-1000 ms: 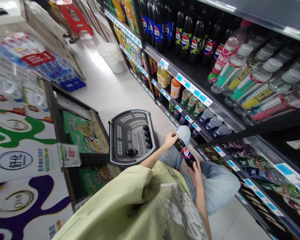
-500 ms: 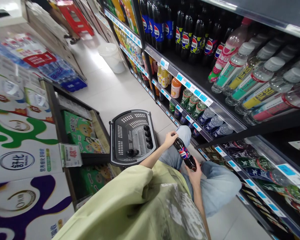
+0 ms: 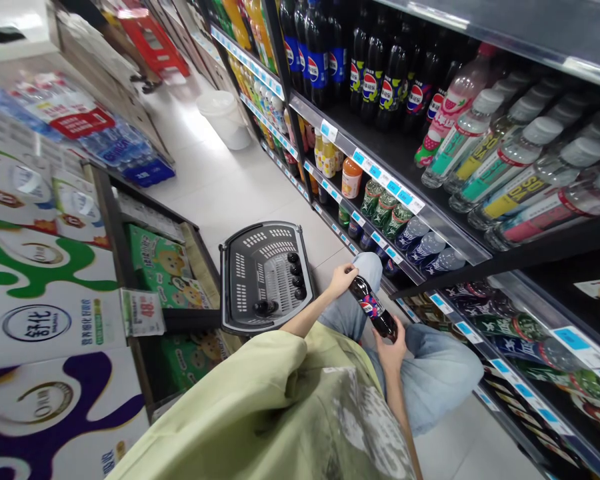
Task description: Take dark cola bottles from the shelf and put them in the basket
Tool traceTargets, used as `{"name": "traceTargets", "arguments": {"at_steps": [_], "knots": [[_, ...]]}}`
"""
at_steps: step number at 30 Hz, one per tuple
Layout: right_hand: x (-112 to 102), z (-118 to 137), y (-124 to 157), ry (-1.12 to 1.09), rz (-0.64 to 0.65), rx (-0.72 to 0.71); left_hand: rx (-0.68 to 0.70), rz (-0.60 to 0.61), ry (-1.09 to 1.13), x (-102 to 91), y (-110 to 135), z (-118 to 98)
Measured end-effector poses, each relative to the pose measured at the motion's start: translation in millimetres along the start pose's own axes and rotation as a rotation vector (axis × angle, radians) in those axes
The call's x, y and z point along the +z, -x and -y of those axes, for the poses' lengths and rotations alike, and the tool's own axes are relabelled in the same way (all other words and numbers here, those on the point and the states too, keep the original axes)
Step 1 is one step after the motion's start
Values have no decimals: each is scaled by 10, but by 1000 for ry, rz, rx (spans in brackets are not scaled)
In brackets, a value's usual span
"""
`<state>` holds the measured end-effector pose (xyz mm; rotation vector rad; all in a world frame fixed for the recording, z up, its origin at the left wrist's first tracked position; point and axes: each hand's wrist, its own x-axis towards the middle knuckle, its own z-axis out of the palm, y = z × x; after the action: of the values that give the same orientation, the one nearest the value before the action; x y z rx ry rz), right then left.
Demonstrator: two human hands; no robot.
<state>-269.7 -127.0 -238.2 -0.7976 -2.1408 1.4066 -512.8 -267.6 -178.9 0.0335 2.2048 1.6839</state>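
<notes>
Basket [image 3: 250,263] and bucket [image 3: 227,120] on floor [image 3: 200,193].

Black plastic bottles [image 3: 266,307] are in a grey plastic basket [image 3: 237,267] on the pale tiled floor [image 3: 200,193]. White cardboard boxes [image 3: 40,400] are left of the basket; a long dark bottle [image 3: 367,301] and black shelves [image 3: 353,120] are right.

White carton [image 3: 45,320] reads “舒化”; the price card [image 3: 143,312] beside it shows a red 48 — smaller digits blurred. Yellow-labelled clear bottle [image 3: 527,195]: “SODA”. Held bottle [image 3: 373,310] and dark shelved bottles [image 3: 371,83] — “可乐”.
</notes>
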Motion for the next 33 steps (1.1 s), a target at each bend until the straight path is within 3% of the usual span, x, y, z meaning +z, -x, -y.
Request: {"name": "traceTargets", "arguments": {"at_steps": [6,14,20,23,26,29,33], "knots": [[-10,71,-19,-133,29,164,82,-3,-53,-46,78,-99],[-69,151,-12,-284,255,311,70,-56,-77,-261,276,-144],[-90,236,-32,-342,304,319,-155,179,238,-537,474,-178],[-103,229,-47,-371,359,353,-194,215,292,-638,623,-231],[-32,231,-26,-359,401,380,-213,140,315,-750,775,-340],[177,309,22,-334,410,389,-180,33,290,-950,878,-503],[577,590,47,-132,402,201,-77,-134,136,-1362,875,-710]]}}
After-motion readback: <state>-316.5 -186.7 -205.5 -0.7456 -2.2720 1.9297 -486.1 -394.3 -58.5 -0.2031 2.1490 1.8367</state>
